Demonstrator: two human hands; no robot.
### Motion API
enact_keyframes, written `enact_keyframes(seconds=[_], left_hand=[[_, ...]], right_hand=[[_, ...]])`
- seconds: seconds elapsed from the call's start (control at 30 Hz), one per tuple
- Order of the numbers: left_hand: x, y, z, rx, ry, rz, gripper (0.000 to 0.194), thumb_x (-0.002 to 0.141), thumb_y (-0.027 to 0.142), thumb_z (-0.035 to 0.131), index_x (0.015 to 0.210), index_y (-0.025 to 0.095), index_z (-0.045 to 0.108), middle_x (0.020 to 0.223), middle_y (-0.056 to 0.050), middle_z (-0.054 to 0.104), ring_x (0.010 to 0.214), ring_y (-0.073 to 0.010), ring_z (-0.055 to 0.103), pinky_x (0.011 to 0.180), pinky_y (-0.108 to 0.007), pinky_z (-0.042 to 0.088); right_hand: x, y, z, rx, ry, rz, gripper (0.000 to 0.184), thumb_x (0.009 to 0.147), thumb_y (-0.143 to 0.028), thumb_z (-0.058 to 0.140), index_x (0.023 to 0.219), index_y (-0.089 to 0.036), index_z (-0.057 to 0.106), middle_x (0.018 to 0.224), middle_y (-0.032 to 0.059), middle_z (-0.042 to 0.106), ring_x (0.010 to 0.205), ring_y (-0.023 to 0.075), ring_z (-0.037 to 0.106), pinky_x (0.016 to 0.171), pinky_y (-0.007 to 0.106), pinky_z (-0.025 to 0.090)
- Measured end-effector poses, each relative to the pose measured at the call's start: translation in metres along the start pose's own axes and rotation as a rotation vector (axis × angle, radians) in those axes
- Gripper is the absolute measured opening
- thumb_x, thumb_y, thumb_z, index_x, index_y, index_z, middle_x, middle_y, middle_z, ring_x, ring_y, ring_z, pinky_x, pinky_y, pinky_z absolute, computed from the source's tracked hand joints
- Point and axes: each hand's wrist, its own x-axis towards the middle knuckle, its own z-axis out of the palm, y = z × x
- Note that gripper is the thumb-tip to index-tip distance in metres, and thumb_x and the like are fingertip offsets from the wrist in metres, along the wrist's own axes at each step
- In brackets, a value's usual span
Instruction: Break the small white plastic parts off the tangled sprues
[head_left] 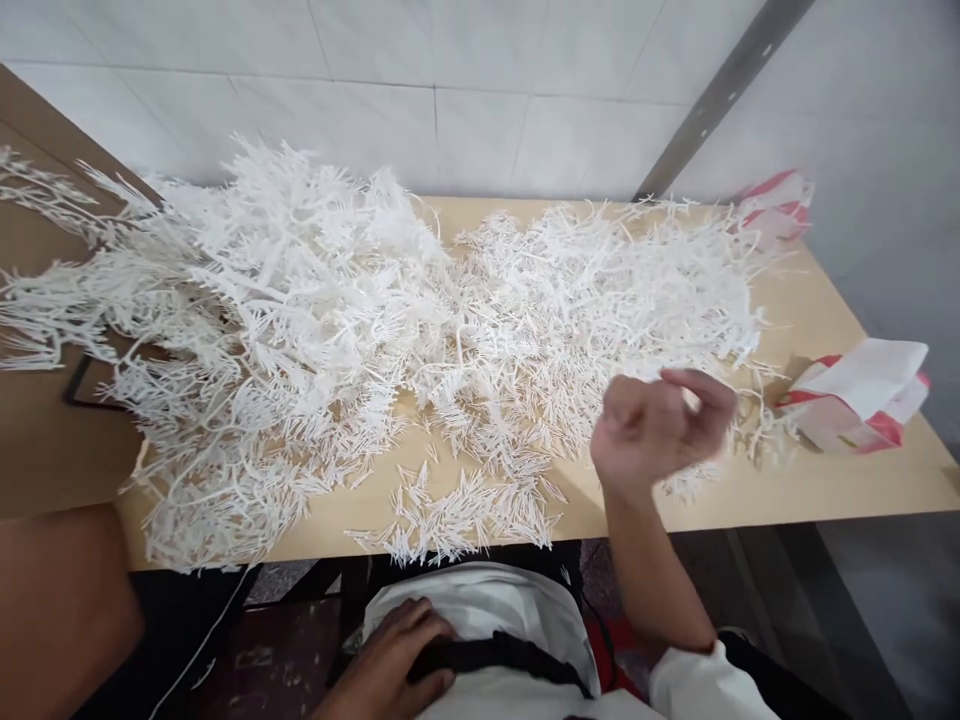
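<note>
My right hand (656,430) is raised over the right part of the table, a little blurred. Its fingers are curled in, and whatever they hold, if anything, is hidden. Behind and beside it lies a broad heap of white, stripped-looking plastic twigs (615,280). My left hand (409,650) rests low against the white shirt by a black strap, thumb apart from the fingers, holding nothing visible. Bushier white plastic sprigs with needle-like tips (300,260) are piled on the left. Short loose white bits (465,515) are scattered along the front edge.
Two pink-and-white paper or plastic packets (855,395) (776,210) stand at the table's right side. The wooden tabletop (847,490) backs onto a tiled wall (480,140) with a grey metal post (720,95). A cardboard box (45,440) stands left.
</note>
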Motion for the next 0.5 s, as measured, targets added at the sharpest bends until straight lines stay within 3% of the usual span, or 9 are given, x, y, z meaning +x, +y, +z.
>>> enact_keyframes(seconds=[0.03,0.07,0.1,0.17,0.23,0.27,0.33,0.4,0.5], left_hand=[[0.002,-0.003,0.003,0.009,0.009,0.007,0.024,0.079,0.027,0.058,0.103,0.027,0.059,0.116,-0.001,0.058,0.115,-0.0219,0.05,0.101,-0.038,0.042],[0.004,-0.004,0.007,0.027,0.021,0.01,0.024,0.076,0.024,0.059,0.1,0.025,0.06,0.114,-0.002,0.059,0.113,-0.0225,0.051,0.1,-0.038,0.042],[0.007,-0.005,0.01,0.041,0.042,0.015,0.025,0.074,0.021,0.059,0.098,0.024,0.06,0.112,-0.003,0.059,0.111,-0.0229,0.052,0.099,-0.038,0.043],[0.013,-0.009,0.017,0.05,0.106,0.048,0.027,0.072,0.017,0.057,0.099,0.024,0.059,0.112,-0.003,0.06,0.11,-0.0229,0.054,0.098,-0.037,0.045],[0.021,-0.013,0.024,0.057,0.192,0.11,0.031,0.076,0.015,0.05,0.104,0.026,0.058,0.114,-0.003,0.061,0.111,-0.0221,0.055,0.099,-0.037,0.045],[0.025,-0.014,0.027,0.064,0.233,0.139,0.031,0.079,0.014,0.047,0.105,0.027,0.058,0.113,-0.003,0.061,0.111,-0.0217,0.056,0.099,-0.037,0.045],[0.03,-0.016,0.028,0.062,0.296,0.179,0.03,0.084,0.016,0.04,0.105,0.027,0.058,0.11,-0.004,0.062,0.107,-0.0208,0.058,0.097,-0.037,0.047],[0.033,-0.014,0.026,0.037,0.33,0.184,0.028,0.087,0.018,0.036,0.103,0.026,0.057,0.104,-0.003,0.064,0.101,-0.0197,0.061,0.09,-0.035,0.051],[0.035,-0.01,0.021,0.024,0.366,0.161,0.029,0.089,0.018,0.032,0.105,0.026,0.055,0.099,-0.003,0.066,0.092,-0.0181,0.064,0.082,-0.032,0.053]], right_hand=[[-0.001,-0.014,-0.006,0.041,-0.04,-0.049,0.01,0.09,-0.023,0.045,0.091,-0.029,0.054,0.044,-0.0087,0.026,0.031,0.0075,0.026,0.035,0.023,0.022],[-0.005,-0.028,-0.011,0.074,-0.18,-0.056,0.016,0.091,-0.019,0.041,0.09,-0.03,0.053,0.046,-0.0072,0.035,0.034,0.0078,0.033,0.038,0.024,0.025],[-0.013,-0.042,-0.017,0.113,-0.472,-0.022,0.019,0.094,-0.021,0.036,0.093,-0.03,0.052,0.051,-0.0053,0.045,0.04,0.0091,0.043,0.041,0.025,0.031],[-0.039,-0.067,-0.028,0.139,-0.662,-0.023,0.018,0.095,-0.025,0.035,0.098,-0.026,0.052,0.053,-0.0051,0.051,0.04,0.0086,0.044,0.042,0.025,0.033],[-0.075,-0.08,-0.041,-0.002,-1.095,0.064,0.023,0.089,-0.018,0.045,0.11,-0.022,0.052,0.06,-0.0024,0.056,0.049,0.0112,0.049,0.049,0.027,0.039],[-0.096,-0.083,-0.047,-0.124,-1.261,0.173,0.022,0.089,-0.017,0.047,0.109,-0.024,0.054,0.067,-0.001,0.059,0.057,0.0122,0.055,0.055,0.027,0.044],[-0.135,-0.082,-0.063,-0.34,-1.399,0.513,0.02,0.09,-0.021,0.048,0.106,-0.026,0.059,0.093,0.0026,0.064,0.086,0.016,0.062,0.075,0.029,0.051],[-0.166,-0.078,-0.077,-0.458,-1.375,0.781,0.026,0.087,-0.032,0.057,0.112,-0.028,0.06,0.112,0.0046,0.06,0.106,0.0211,0.058,0.091,0.034,0.049],[-0.19,-0.075,-0.091,-0.44,-1.305,0.981,0.027,0.084,-0.035,0.061,0.11,-0.029,0.062,0.11,0.0045,0.059,0.109,0.0212,0.056,0.095,0.033,0.047]])
